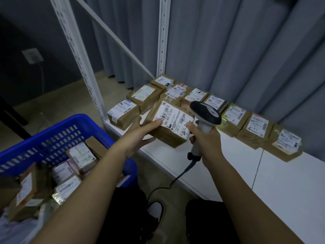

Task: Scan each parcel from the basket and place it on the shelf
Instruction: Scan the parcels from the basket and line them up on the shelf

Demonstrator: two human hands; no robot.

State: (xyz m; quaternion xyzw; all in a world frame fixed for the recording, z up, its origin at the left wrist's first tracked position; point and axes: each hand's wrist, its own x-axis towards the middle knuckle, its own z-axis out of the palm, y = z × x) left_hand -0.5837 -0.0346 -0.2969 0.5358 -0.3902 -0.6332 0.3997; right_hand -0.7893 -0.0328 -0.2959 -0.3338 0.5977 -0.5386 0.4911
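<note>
My left hand (pixel 140 136) holds a brown cardboard parcel (pixel 171 123) with a white label, thumb on top and fingers underneath, just above the front of the white shelf (pixel 228 166). My right hand (pixel 206 138) grips the handle of a grey and black barcode scanner (pixel 205 115), whose head sits right beside the parcel's label. A blue plastic basket (pixel 58 136) at the lower left holds several more labelled parcels (pixel 80 155).
A row of several labelled parcels (pixel 253 127) lies along the back of the shelf against a grey curtain. White perforated shelf posts (pixel 163 36) rise at the left and behind. The scanner's black cable (pixel 168 184) hangs to the floor near my shoes.
</note>
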